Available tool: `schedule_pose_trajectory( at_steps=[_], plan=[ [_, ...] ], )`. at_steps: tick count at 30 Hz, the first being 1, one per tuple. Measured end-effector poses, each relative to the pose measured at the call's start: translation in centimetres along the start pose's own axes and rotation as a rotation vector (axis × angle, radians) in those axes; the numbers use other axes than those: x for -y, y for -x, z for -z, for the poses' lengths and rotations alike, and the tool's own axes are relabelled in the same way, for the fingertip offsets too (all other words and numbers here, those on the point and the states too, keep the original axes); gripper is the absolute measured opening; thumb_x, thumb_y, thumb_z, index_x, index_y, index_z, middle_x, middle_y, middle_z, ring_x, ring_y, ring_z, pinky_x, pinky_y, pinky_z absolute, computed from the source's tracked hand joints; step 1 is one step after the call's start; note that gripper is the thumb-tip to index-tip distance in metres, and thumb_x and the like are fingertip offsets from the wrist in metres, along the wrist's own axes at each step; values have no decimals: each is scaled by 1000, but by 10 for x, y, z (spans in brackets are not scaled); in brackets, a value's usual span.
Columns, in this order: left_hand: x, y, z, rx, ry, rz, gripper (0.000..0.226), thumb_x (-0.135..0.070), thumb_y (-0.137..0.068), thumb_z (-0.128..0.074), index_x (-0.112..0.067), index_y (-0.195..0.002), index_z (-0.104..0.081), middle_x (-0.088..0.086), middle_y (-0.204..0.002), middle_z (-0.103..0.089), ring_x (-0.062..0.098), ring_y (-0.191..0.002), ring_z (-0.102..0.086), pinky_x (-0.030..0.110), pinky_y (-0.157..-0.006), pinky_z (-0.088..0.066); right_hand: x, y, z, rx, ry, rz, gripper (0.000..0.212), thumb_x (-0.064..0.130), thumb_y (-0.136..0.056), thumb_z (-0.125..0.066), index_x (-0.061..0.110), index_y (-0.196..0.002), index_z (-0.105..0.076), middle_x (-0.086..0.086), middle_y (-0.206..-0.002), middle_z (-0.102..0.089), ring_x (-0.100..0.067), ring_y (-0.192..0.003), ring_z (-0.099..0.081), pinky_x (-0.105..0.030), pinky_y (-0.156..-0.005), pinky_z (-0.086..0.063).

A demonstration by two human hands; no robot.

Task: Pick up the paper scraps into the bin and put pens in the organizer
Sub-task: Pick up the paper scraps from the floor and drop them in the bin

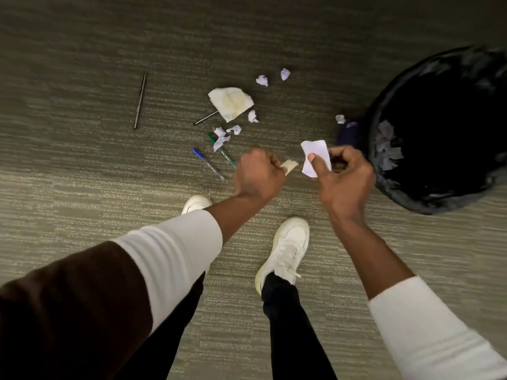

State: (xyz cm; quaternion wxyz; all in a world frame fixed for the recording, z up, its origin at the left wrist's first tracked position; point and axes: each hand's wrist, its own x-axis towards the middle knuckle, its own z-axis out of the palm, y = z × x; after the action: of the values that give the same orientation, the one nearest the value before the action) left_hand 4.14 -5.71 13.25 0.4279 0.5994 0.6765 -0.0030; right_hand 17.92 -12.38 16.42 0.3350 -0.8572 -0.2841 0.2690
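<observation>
**Scraps held beside the bin**

Sleeved forearms fill the near view. Largest, the bin (439,133) stands just right of the right hand (343,179), whose fingers (315,163) are closed on a white paper slip (315,157); the left hand (258,174) pinches a tan scrap (289,166). On the floor (82,160) beyond, roughly eight paper scraps (230,102) and four pens (208,163) are counted, pens lying diagonally, nearer the left hand.
</observation>
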Motion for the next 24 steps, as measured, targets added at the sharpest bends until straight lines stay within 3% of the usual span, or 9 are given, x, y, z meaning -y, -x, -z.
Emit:
schedule_pose_trajectory(
  at_steps=[5,7,10,14,18,21,24],
  plan=[
    [-92,6,21,-56,216,-79,14,-28,-81,-89,-21,-84,-78,-7,-81,-78,11,-76,-74,25,-74,-59,25,-18,68,-257,-61,-1,24,40,-84,-81,21,-96,-73,-4,-93,-77,-19,-80,-75,-39,-72,-62],
    [-127,7,26,-13,278,-119,15,-27,-83,-88,-18,-90,-78,-2,-88,-80,17,-85,-76,30,-83,-63,25,-29,92,-349,-71,-35,26,41,-83,-81,20,-95,-73,-5,-91,-77,-21,-79,-75,-40,-73,-62],
    [-169,10,23,51,265,-221,17,-24,-84,-88,-12,-92,-78,3,-90,-80,22,-85,-78,37,-81,-65,16,-43,118,-433,-67,-103,30,42,-81,-79,18,-97,-73,0,-89,-76,-14,-76,-72,-36,-73,-61],
    [-198,14,6,198,255,-281,20,-23,-89,-84,-6,-94,-75,8,-86,-80,23,-79,-80,40,-78,-66,-9,-61,128,-378,22,-241,41,45,-82,-78,14,-108,-71,4,-94,-73,-17,-89,-75,-30,-81,-60],
    [-192,6,-3,275,225,-306,22,-31,-93,-79,-10,-97,-74,6,-91,-80,23,-84,-80,42,-83,-66,-30,-70,128,-313,60,-291,46,43,-85,-79,13,-117,-66,-7,-108,-75,-24,-96,-76,-46,-86,-64],
    [-166,-11,3,250,205,-272,14,-28,-97,-75,-16,-94,-69,8,-95,-79,30,-91,-78,47,-84,-66,-30,-60,126,-317,51,-174,31,34,-89,-76,16,-112,-69,-3,-106,-74,-14,-93,-76,-32,-85,-64],
    [-126,-35,18,177,157,-205,20,-24,-96,-75,-5,-102,-72,17,-99,-78,39,-96,-76,51,-86,-64,-20,-41,112,-289,52,47,13,25,-91,-71,18,-103,-73,-4,-104,-73,-11,-86,-72,-17,-78,-57]
  ],
)
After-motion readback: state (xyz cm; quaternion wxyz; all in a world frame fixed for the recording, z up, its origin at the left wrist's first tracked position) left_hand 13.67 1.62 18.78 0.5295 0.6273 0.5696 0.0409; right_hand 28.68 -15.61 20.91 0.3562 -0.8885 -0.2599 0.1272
